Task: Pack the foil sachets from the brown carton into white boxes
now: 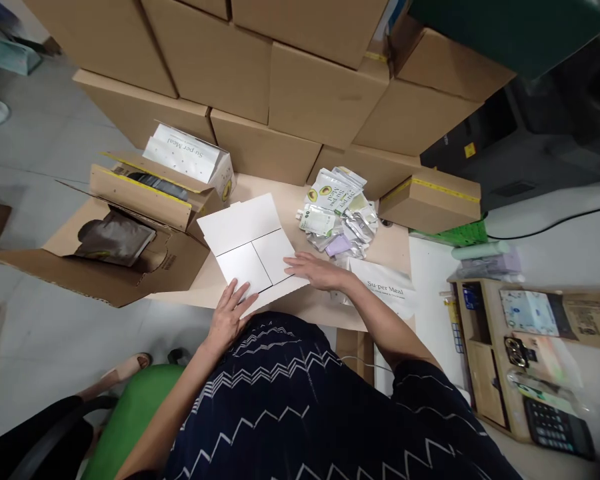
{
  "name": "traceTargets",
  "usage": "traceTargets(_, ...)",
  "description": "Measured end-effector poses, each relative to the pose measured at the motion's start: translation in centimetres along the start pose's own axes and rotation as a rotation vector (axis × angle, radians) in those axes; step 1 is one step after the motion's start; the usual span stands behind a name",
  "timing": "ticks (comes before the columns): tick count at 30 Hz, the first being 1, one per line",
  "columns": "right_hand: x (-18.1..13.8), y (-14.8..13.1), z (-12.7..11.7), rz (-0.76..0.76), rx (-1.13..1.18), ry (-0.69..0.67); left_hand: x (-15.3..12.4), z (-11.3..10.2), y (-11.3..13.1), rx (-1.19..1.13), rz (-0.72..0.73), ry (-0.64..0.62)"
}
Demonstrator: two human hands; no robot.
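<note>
A white cardboard carton [246,231] lies on the table in front of me, its blank panels meeting in dark seams and one wide flap reaching away from me. My left hand [227,312] rests at its near left corner, fingers spread over the edge, the thumb partly hidden. Across the right side of the carton lies my right hand [316,269], fingers stretched out flat on the panel. Just beyond the right hand is a pile of small printed sachets [337,210]. Under my right forearm sits a white Su·per Meal packet or flat carton [380,283].
Stacked brown boxes [290,87] wall off the table's far side. To the left stand an open brown box [175,263] with dark pouches and a white Su·per Meal box [185,157]. A calculator [557,427] and wooden organizer [480,360] are at right. A green chair [135,413] is behind left.
</note>
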State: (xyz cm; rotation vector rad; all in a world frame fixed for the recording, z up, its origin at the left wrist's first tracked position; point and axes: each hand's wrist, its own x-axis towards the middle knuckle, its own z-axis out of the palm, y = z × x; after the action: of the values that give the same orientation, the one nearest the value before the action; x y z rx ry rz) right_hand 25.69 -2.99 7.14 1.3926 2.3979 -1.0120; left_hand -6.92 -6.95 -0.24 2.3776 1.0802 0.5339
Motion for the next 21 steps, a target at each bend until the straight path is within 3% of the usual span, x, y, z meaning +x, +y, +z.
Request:
traceTargets(9,-1.9,1.2,0.5,-0.081,0.391,0.005,0.3,-0.5,0.2,-0.252,-0.118,0.209)
traceTargets(16,0.5,-0.6,2.5,0.128,0.482,0.429,1.9,-0.6,-0.5,-0.212,-0.213,0.461)
traceTargets(21,2.5,-0.9,3.5,0.206,0.393,0.533,2.5,0.0,-1.2,-0.148,-0.376,0.435)
